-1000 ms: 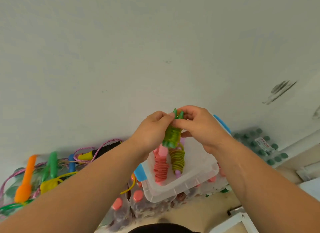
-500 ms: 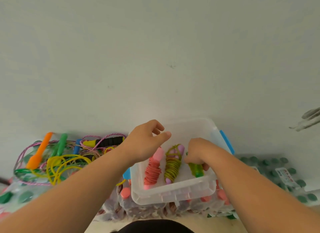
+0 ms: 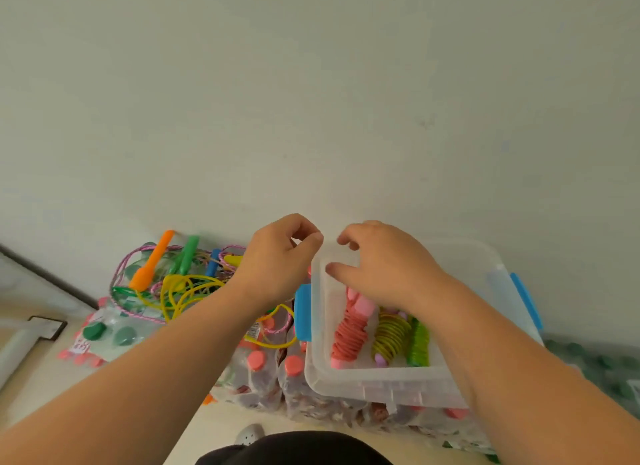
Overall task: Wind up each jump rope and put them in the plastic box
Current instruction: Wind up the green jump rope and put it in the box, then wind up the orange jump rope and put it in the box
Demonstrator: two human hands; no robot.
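A clear plastic box with blue latches (image 3: 381, 390) is seen resting on shrink-wrapped packs of pink-capped bottles (image 3: 263, 374). Three wound jump ropes are laid side by side inside the box. A red coil on pink handles (image 3: 349, 336) is nearest the box's left wall, an olive-yellow coil on lilac handles (image 3: 391, 336) is in the middle, and a green coil (image 3: 419, 343) is just beside that, towards the box's right wall.

The left grip (image 3: 280, 260), a bare hand, is held just outside the box's far left corner, with fingers loosely curled and nothing held. The right grip (image 3: 384, 267), also bare, is held over the far half of the box, above the upper ends of the coils, with fingers slack and empty.

Left of the box, a tangle of unwound ropes (image 3: 180, 291) is piled, with an orange handle (image 3: 152, 263) and a green handle (image 3: 187, 256) showing.
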